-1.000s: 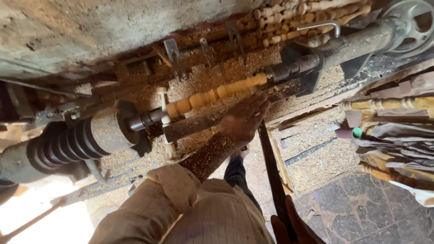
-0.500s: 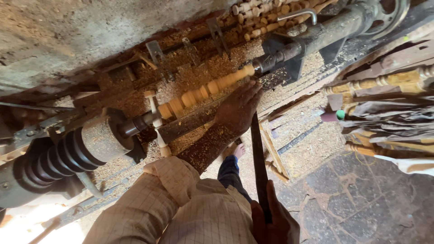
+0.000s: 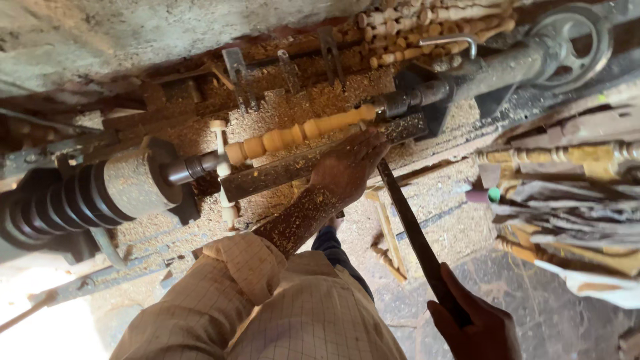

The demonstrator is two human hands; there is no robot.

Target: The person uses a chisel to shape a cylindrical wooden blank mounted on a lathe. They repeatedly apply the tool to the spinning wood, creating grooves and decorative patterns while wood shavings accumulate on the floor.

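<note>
On the lathe, the turned wooden spindle (image 3: 300,130) lies lengthwise between headstock and tailstock, just above the left hand (image 3: 347,167), whose fingers curl over the long chisel (image 3: 417,240) (near its tip). The right hand (image 3: 473,327), farther back, clenches the chisel's handle end.

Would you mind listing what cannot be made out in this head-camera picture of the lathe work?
- Tip of the long chisel: hidden behind the left hand, so its contact with the turned spindle cannot be judged.
- Right hand: cut off by the bottom edge.
- Whether the spindle is spinning: one picture cannot tell.
- Pulley end: cut off by the left edge.
- Bottom left corner: washed out by glare.
</note>
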